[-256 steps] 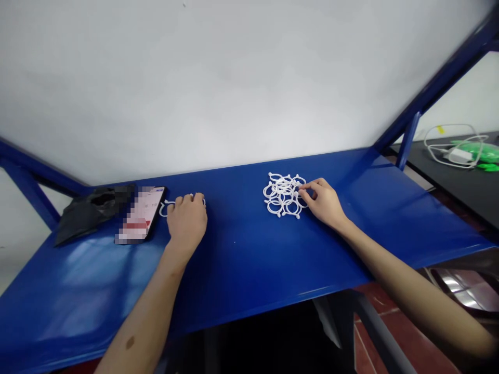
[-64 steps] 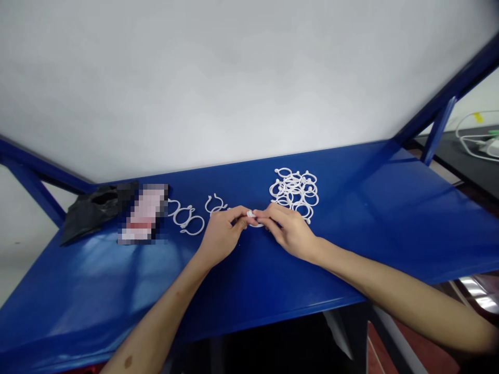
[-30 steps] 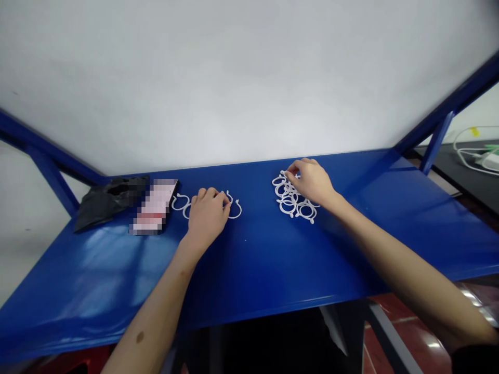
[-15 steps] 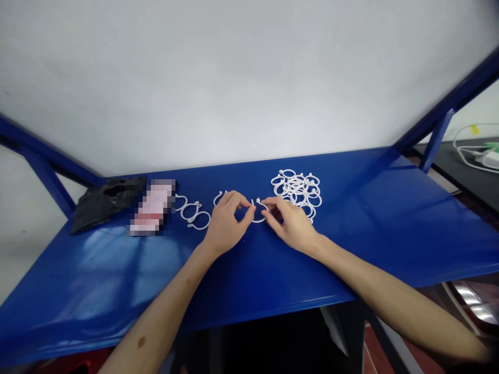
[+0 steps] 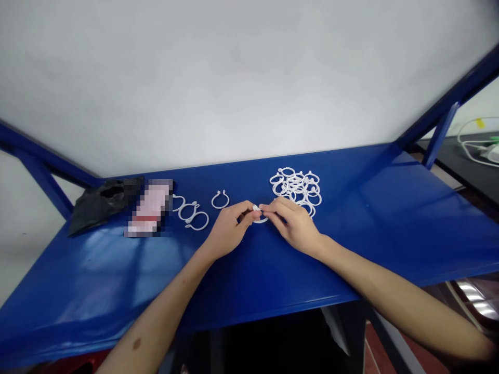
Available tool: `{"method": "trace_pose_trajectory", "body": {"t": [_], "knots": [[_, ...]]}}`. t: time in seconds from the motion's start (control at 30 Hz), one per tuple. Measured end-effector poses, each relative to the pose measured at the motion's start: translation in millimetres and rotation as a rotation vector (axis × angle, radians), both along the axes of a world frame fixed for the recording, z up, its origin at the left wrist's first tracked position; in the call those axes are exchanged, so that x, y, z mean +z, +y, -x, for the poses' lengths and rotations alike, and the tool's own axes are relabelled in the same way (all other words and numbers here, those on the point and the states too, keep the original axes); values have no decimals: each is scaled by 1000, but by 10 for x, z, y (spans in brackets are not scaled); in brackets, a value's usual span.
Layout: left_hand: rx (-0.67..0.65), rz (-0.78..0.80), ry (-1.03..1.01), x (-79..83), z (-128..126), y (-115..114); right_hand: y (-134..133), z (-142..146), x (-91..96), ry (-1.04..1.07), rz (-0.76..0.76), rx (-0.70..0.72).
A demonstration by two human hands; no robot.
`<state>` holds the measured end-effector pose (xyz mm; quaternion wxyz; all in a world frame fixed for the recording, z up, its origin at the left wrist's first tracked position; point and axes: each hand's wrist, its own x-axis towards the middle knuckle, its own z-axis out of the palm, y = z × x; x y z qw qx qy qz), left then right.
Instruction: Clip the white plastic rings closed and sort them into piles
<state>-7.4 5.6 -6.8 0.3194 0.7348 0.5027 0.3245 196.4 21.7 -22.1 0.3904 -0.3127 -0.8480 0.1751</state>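
Note:
Both hands meet over the middle of the blue table, pinching one white ring (image 5: 260, 220) with small knobbed ends. My left hand (image 5: 231, 227) has thumb and forefinger closed on the ring's ends. Fingertips of my right hand (image 5: 291, 222) press together against the same ends from the other side. The fingers partly cover the ring, so I cannot tell whether its ends are joined. A pile of similar white rings (image 5: 295, 188) lies just behind my right hand. One separate ring with a gap at its top (image 5: 221, 200) rests behind my left hand.
Several more white rings (image 5: 198, 222) lie in a row to the left. Beside them are a pixelated pink-and-white item (image 5: 150, 208) and a black plastic bag (image 5: 99, 202). The blue table (image 5: 280, 285) backs onto a pale wall; blue braces rise at both sides.
My hands have come together, and the ring's ends, apart before, now meet between my fingertips. The separate ring behind my left hand is now in full view.

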Motion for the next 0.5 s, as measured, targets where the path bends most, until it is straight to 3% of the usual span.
{"method": "trace_pose_trajectory", "body": {"t": [0.5], "knots": [[11,-141,30,-78,-10,-11,-25,-21,-14,-96,-47,48]]}}
